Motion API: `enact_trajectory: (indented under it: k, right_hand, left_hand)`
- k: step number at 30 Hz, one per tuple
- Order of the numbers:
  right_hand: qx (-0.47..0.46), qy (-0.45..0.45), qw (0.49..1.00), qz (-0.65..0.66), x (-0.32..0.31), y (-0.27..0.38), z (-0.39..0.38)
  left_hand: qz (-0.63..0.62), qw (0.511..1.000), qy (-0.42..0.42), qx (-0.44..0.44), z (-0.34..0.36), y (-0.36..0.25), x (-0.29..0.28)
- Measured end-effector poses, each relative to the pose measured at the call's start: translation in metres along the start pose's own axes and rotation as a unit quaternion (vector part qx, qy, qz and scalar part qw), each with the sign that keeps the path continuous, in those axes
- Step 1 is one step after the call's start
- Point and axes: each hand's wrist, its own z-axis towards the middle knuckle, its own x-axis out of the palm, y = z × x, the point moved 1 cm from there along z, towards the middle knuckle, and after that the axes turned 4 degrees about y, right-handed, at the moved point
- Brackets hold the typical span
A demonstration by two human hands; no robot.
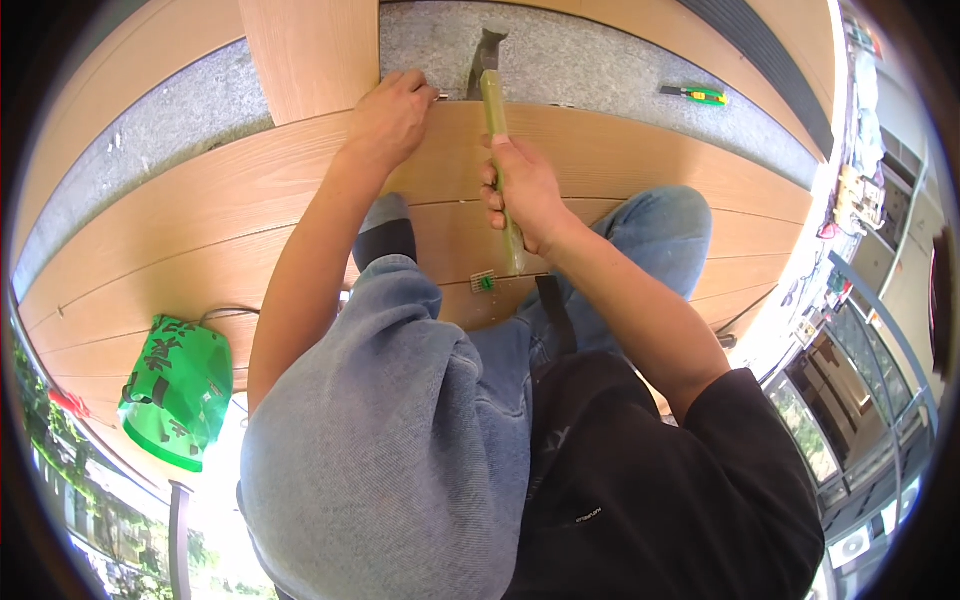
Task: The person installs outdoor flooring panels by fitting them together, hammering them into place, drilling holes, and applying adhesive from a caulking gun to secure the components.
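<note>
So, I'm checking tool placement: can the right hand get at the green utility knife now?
Probably not readily: the right hand grips the hammer, though nothing visible blocks its way to the green utility knife.

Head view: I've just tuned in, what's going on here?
The right hand grips a hammer by its handle, head pointing away from the person. The left hand is at the far edge of a laid wood-look plank; whether it holds anything is unclear. A green utility knife lies on the grey underlayer, off to the right.
</note>
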Motion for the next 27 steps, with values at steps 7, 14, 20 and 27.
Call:
enact_trajectory:
  k: [7,14,20,27]
  right_hand:
    - [-0.009,-0.009,0.999,0.039,0.015,-0.005,-0.011]
    - [0.051,0.065,0.985,0.153,0.012,0.023,-0.043]
    - [0.059,0.057,0.970,0.228,0.012,0.025,-0.043]
    - [0.067,0.076,0.962,0.254,0.007,0.032,-0.046]
  left_hand:
    - [-0.021,1.000,-0.012,-0.004,0.002,0.001,0.001]
    - [-0.027,0.999,-0.012,-0.011,0.001,0.000,0.001]
    - [-0.007,1.000,0.002,-0.008,0.004,-0.002,0.000]
    - [-0.008,1.000,-0.002,-0.013,0.005,-0.003,-0.004]
